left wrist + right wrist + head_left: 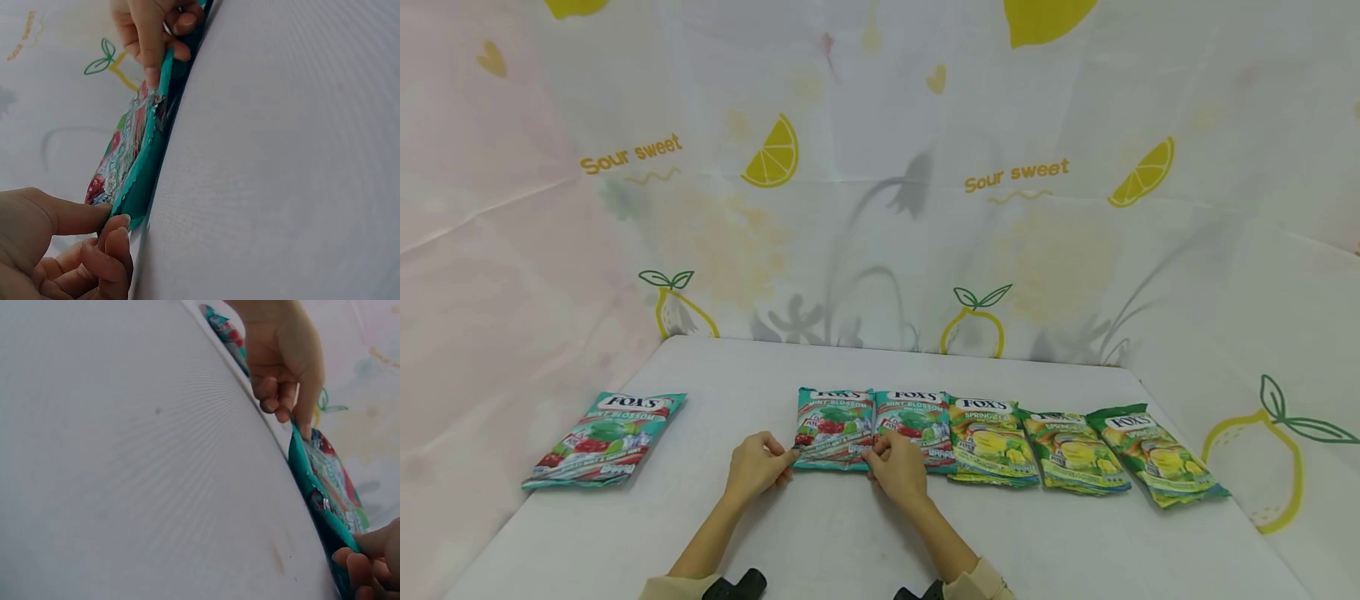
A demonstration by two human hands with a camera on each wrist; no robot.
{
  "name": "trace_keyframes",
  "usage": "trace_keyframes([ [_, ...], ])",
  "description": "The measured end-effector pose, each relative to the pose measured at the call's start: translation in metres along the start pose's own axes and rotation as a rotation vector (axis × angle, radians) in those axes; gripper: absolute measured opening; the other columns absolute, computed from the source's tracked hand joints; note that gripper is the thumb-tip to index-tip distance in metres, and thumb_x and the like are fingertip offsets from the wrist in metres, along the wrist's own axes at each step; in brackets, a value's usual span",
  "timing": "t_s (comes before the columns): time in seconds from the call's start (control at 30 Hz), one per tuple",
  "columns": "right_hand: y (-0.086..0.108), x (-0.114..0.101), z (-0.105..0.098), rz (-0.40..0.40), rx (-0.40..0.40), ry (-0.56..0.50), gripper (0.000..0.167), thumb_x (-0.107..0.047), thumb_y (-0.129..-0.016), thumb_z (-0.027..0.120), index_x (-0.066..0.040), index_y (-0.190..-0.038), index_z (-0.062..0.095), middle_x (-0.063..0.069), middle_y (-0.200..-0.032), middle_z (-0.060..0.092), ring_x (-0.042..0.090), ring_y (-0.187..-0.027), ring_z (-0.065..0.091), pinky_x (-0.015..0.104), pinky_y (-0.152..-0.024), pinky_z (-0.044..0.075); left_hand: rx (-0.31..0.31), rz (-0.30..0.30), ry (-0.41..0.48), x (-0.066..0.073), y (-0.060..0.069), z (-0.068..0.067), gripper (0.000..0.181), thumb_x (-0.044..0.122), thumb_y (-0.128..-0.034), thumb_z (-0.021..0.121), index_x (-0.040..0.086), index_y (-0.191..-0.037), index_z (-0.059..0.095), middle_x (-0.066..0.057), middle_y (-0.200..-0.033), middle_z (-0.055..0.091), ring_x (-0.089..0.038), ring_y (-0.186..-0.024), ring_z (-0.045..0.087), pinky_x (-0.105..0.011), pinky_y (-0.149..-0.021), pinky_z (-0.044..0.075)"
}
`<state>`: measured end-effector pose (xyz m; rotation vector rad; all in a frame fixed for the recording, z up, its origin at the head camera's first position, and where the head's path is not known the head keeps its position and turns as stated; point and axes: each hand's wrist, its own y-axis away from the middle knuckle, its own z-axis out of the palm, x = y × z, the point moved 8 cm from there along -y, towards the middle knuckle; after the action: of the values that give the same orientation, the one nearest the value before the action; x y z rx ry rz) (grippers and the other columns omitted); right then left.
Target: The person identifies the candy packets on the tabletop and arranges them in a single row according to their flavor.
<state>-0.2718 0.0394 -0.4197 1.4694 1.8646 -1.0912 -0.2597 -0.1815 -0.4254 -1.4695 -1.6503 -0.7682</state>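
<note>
Both hands pinch the near corners of one teal candy bag (835,427), marked Fox's Mint Blossom, in the head view. My left hand (756,468) grips its left corner between thumb and fingers. At the right corner, my right hand (898,471) does the same. The left wrist view shows the left thumb on top of the bag's edge (140,172) and the fingers curled under it. A second Mint Blossom bag (917,421) lies right beside it, partly covered by the right hand.
Three yellow-green Springtea bags (992,442) continue the row to the right, the outermost tilted. Another teal Mint Blossom bag (606,442) lies apart at the table's left edge. A white cloth backdrop (865,208) with lemon prints stands behind the white table (737,533).
</note>
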Motion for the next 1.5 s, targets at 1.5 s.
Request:
trace_keyframes([
  [1.5, 0.003, -0.023, -0.003, -0.113, -0.039, -0.081, 0.019, -0.014, -0.086, 0.066, -0.003, -0.072, 0.059, -0.007, -0.048, 0.04, -0.002, -0.041, 0.032, 0.016, -0.04, 0.026, -0.048, -0.006, 0.081, 0.004, 0.001, -0.037, 0.026, 0.016, -0.0882, 0.065, -0.009, -0.098, 0.064, -0.012, -0.077, 0.067, -0.016, -0.058, 0.061, -0.024, -0.053, 0.052],
])
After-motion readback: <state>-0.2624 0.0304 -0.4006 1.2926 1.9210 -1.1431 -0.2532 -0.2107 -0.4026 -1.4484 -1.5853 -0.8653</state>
